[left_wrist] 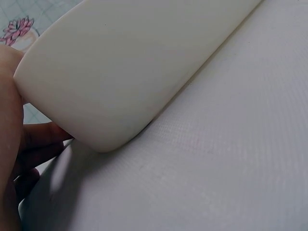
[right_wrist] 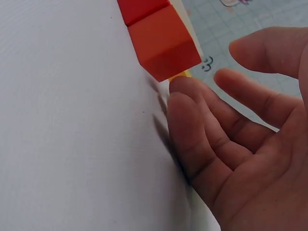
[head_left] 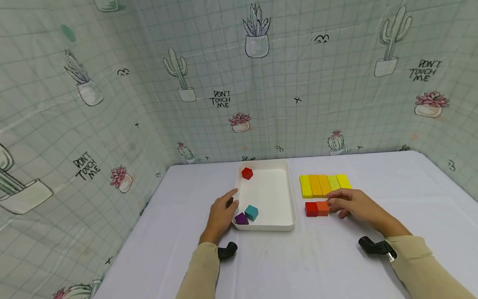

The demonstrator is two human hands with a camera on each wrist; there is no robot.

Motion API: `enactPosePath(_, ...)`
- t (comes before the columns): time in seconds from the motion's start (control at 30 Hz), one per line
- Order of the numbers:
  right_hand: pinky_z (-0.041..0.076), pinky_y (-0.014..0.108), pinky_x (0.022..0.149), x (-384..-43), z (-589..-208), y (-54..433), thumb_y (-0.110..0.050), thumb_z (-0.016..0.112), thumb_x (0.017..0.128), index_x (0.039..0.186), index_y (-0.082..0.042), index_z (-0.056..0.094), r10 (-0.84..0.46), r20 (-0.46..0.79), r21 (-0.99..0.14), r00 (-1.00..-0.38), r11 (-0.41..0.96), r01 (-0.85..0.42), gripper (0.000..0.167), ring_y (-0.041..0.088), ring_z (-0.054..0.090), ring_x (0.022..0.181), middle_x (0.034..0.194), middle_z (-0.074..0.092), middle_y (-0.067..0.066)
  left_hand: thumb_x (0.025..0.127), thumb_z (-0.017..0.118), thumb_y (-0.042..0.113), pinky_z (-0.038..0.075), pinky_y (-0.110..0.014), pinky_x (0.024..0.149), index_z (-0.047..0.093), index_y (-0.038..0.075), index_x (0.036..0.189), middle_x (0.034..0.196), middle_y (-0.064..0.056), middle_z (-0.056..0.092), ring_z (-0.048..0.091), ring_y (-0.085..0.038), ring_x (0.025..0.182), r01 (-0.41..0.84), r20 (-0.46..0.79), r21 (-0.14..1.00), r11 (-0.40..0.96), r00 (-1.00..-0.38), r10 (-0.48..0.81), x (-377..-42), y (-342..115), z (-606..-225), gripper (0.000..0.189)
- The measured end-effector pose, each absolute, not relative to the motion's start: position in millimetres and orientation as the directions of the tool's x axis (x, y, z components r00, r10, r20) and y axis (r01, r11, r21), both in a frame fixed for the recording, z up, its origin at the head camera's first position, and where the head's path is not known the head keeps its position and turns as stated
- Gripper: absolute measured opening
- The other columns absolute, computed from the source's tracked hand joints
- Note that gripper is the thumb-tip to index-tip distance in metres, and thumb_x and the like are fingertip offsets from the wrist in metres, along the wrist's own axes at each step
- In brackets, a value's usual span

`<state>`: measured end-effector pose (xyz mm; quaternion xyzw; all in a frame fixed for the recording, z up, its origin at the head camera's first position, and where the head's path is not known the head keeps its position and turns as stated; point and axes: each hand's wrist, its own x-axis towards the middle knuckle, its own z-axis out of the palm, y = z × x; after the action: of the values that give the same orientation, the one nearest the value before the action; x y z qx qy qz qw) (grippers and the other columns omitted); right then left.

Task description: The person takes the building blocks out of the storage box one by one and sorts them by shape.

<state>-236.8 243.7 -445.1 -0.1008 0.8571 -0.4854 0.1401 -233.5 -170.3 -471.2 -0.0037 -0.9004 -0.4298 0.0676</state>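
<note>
A white tray [head_left: 266,195] holds a red cube [head_left: 247,173], a teal cube [head_left: 252,212] and a purple cube [head_left: 241,219]. My left hand [head_left: 219,216] touches the tray's left side with thumb and index finger; in the left wrist view the tray's outer wall [left_wrist: 115,72] hides part of the fingers. Right of the tray, another red cube [head_left: 311,209] sits side by side with an orange cube [head_left: 323,208]. Just beside the orange cube is my right hand [head_left: 352,203]; in the right wrist view its loosely bent fingers [right_wrist: 187,130] hold nothing.
A row of several yellow and amber blocks [head_left: 315,186] lies behind the two cubes, partly covered by the right hand. White cloth [head_left: 298,265] covers the table. A printed curtain [head_left: 291,83] stands along the back and sides.
</note>
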Motion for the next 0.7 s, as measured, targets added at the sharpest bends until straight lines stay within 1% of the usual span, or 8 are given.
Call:
enactPosePath(0.13,0.057,0.034,0.075,-238.9,-439.5,245.7,-0.026,0.055,0.103,0.135,0.000,0.055,-0.284,-0.097,-0.890,-0.954,0.454,-0.044,0.042,0.028,0.067,0.089,0.116,0.069,0.015,0.100,0.058,0.028,0.040,-0.053,0.107,0.058,0.028,0.143,0.128,-0.007,0.063,0.055,-0.027,0.121,0.085,0.148,0.778,0.623,-0.988,-0.049,-234.5,-170.5,-470.7,0.043)
enactPosePath(0.2,0.057,0.034,0.076,-239.5,-436.5,246.1,-0.025,0.053,0.103,0.136,0.001,0.054,-0.276,-0.072,-0.901,-0.958,0.430,-0.056,0.042,0.030,0.067,0.092,0.121,0.068,0.016,0.100,0.059,0.028,0.041,-0.052,0.107,0.058,0.028,0.143,0.128,-0.007,0.064,0.056,-0.027,0.120,0.081,0.144,0.781,0.620,-0.988,-0.052,-235.6,-169.6,-470.2,0.043)
enactPosePath(0.27,0.057,0.033,0.077,-239.7,-433.7,245.6,-0.025,0.051,0.105,0.137,0.002,0.054,-0.274,-0.047,-0.911,-0.961,0.405,-0.071,0.042,0.031,0.066,0.097,0.123,0.067,0.018,0.100,0.059,0.028,0.041,-0.052,0.107,0.058,0.028,0.143,0.130,-0.007,0.063,0.056,-0.027,0.121,0.079,0.139,0.782,0.618,-0.989,-0.049,-236.2,-168.3,-469.3,0.043)
enactPosePath(0.4,0.057,0.032,0.080,-238.9,-428.5,240.4,-0.026,0.048,0.107,0.136,0.006,0.053,-0.284,0.000,-0.935,-0.959,0.340,-0.100,0.044,0.029,0.065,0.100,0.121,0.065,0.021,0.101,0.058,0.027,0.040,-0.053,0.108,0.058,0.027,0.144,0.135,-0.007,0.061,0.054,-0.028,0.123,0.085,0.134,0.777,0.624,-0.991,-0.031,-236.8,-166.2,-467.0,0.043)
enactPosePath(0.5,0.057,0.033,0.080,-240.7,-424.9,229.5,-0.027,0.049,0.107,0.135,0.008,0.053,-0.304,0.009,-0.950,-0.953,0.294,-0.103,0.045,0.027,0.066,0.099,0.120,0.065,0.021,0.101,0.057,0.027,0.040,-0.052,0.108,0.058,0.026,0.144,0.135,-0.007,0.061,0.054,-0.028,0.123,0.090,0.135,0.771,0.631,-0.991,-0.024,-236.3,-167.3,-466.7,0.043)
enactPosePath(0.7,0.057,0.034,0.080,-252.0,-418.5,198.3,-0.024,0.053,0.105,0.133,0.006,0.054,-0.367,0.001,-0.967,-0.930,0.238,-0.095,0.041,0.037,0.064,0.104,0.119,0.064,0.023,0.100,0.058,0.026,0.040,-0.053,0.108,0.059,0.026,0.143,0.131,-0.008,0.063,0.055,-0.028,0.122,0.073,0.129,0.776,0.627,-0.991,-0.045,-233.2,-172.3,-469.7,0.042)
